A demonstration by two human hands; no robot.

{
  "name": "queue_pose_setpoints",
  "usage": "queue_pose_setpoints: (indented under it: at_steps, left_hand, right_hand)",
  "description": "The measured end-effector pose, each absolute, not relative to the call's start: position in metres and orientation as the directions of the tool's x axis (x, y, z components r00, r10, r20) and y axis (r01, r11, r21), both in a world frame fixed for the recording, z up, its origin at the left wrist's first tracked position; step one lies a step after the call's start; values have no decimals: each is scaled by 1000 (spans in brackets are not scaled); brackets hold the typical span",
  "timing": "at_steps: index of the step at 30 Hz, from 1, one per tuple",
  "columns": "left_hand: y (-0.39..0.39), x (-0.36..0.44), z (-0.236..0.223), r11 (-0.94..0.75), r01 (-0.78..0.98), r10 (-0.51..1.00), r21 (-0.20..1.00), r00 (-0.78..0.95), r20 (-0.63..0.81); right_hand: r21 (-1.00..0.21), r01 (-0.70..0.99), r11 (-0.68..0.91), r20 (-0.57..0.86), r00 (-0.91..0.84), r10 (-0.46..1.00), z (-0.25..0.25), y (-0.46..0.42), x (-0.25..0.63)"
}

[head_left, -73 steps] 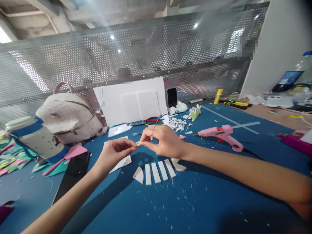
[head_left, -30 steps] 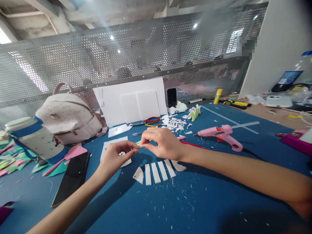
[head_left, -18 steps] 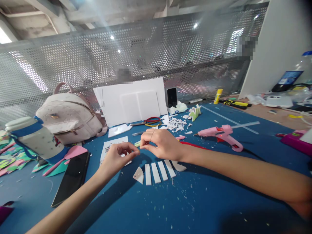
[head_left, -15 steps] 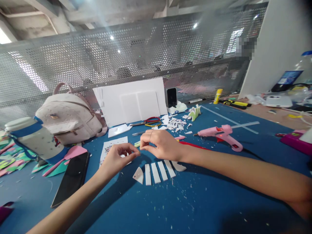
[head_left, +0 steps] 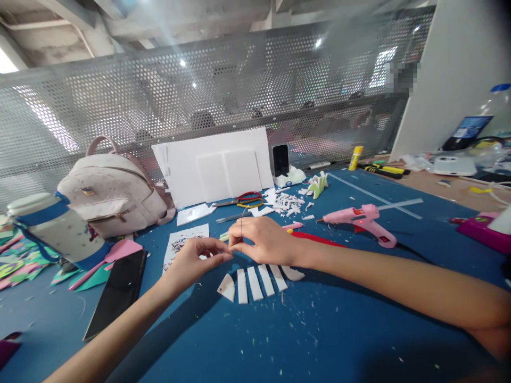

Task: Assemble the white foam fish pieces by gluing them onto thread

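Note:
My left hand [head_left: 194, 259] and my right hand [head_left: 265, 240] meet fingertip to fingertip just above the blue table [head_left: 279, 330]. Both are pinched shut on a thin dark wire [head_left: 241, 223] that stands up from the pinch. Right below the hands lies a row of white foam strips [head_left: 255, 280] with a curved piece at each end. A small pale green stick [head_left: 224, 234] lies just behind the fingers.
A pink glue gun [head_left: 359, 219] lies to the right, a red strip [head_left: 315, 239] behind my right wrist. A backpack [head_left: 112, 191], a bottle [head_left: 56, 226] and a black phone [head_left: 117, 290] are at left. White foam boards [head_left: 215, 165], scissors [head_left: 245, 199] and white scraps [head_left: 289, 202] lie behind.
Both hands have sunk a little closer to the table and to the white strips. The pinch on the wire has stayed; the wire now points straight up.

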State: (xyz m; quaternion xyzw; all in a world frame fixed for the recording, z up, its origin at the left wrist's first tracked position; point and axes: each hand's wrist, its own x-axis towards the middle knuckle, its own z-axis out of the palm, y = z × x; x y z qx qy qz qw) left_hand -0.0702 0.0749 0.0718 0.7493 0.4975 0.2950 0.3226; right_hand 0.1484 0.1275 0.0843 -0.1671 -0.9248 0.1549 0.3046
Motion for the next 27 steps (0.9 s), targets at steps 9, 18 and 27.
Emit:
queue_pose_setpoints:
  at_steps: [9, 18, 27]
  left_hand:
    - [75, -73, 71, -327, 566, 931, 757, 332, 154]
    - [71, -68, 79, -324, 575, 942, 751, 275, 195]
    - [70, -72, 79, -382, 638, 923, 668, 229, 310]
  right_hand:
    - [-423, 231, 876, 505, -742, 440, 90, 121, 148]
    - [-469, 224, 855, 517, -715, 470, 94, 115, 147]
    - [-520, 198, 831, 593, -617, 518, 116, 123, 158]
